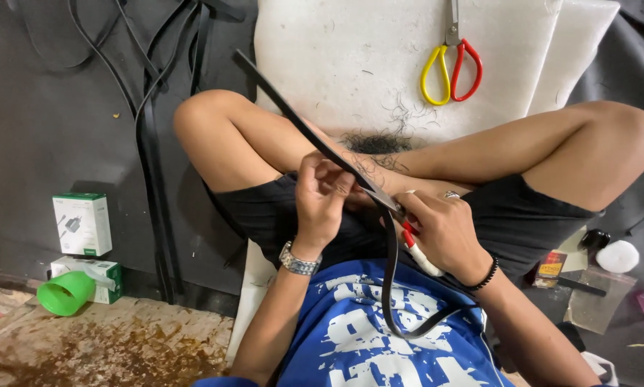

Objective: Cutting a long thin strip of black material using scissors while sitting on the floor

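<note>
Two hands (322,197) (444,229) on flat black strap (293,118)

Bright, even overhead light, soft shadows, sharp focus, slight wide-angle edge distortion

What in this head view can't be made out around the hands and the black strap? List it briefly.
- Cutting tool in the right hand: only a red and white handle shows; the hand covers its blade.
- Black strap: its lower loop runs behind the right forearm.
- Left hand: fingertips curl behind the strap, grip unclear.
- Scissors: blades cut off by the top edge.
</note>
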